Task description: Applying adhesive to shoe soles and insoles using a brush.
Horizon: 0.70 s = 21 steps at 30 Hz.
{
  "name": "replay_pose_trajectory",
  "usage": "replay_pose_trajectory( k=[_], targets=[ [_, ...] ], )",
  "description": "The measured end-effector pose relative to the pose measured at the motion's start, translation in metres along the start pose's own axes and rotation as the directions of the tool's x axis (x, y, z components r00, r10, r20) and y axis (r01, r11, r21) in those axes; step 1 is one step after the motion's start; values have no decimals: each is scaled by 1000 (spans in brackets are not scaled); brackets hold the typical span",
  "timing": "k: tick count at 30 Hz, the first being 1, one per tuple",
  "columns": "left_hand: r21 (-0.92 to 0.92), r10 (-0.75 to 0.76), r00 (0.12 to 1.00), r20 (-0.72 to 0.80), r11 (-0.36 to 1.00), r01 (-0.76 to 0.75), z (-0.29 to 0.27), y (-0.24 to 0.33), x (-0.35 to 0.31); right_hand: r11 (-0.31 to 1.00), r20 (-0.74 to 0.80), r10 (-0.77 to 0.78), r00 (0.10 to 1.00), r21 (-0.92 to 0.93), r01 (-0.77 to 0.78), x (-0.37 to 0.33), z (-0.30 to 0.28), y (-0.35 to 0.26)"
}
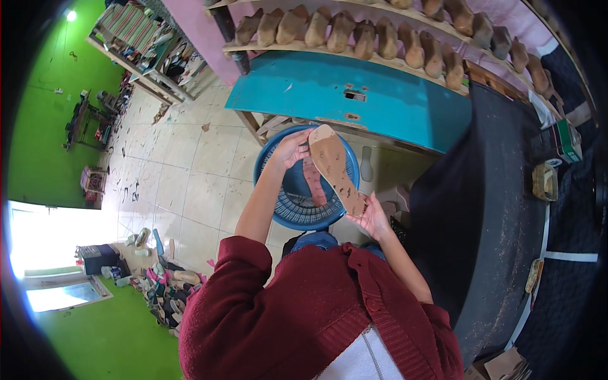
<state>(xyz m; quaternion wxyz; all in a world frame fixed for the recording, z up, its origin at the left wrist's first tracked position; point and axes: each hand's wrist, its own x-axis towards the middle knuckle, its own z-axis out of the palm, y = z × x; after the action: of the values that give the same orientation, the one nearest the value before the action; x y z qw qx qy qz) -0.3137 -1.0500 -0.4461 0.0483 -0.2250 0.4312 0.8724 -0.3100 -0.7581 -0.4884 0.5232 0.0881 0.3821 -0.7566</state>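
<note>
A tan shoe insole (334,166) with small dark marks is held slantwise between my two hands, over a round blue plastic basket (259,174). My left hand (292,149) grips its upper left end, the fingertips at the edge. At its lower right end, my right hand (373,219) pinches the other tip between thumb and fingers. Inside the basket lies a pinkish strip (313,180) with a row of marks, partly covered by the insole.
Beyond the basket stands a teal table (285,79), below shelves lined with wooden shoe lasts (342,31). A surface draped in black cloth (468,221) is on my right. A grey sole (366,164) lies on the tiled floor. Shoes are piled (171,291) at the lower left.
</note>
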Motion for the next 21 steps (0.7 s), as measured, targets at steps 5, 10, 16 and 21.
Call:
replay_pose_trajectory(
  k=[5, 10, 16, 21],
  targets=[
    [2, -8, 993, -120, 1000, 8, -58, -11, -4, 996, 11, 91, 996, -17, -91, 41, 11, 43],
    [101, -4, 976, -217, 995, 26, -73, -11, 16, 990, 20, 119, 993, -84, -117, 68, 16, 58],
    [266, 36, 945, -326, 963, 55, -82, -23, 29, 987, -129, 142, 981, -54, -150, 89, 17, 78],
    [397, -10, 755, -655, 846, 356, -106, -46, 35, 890, -598, 155, 787, -261, -373, 101, -30, 93]
  ],
)
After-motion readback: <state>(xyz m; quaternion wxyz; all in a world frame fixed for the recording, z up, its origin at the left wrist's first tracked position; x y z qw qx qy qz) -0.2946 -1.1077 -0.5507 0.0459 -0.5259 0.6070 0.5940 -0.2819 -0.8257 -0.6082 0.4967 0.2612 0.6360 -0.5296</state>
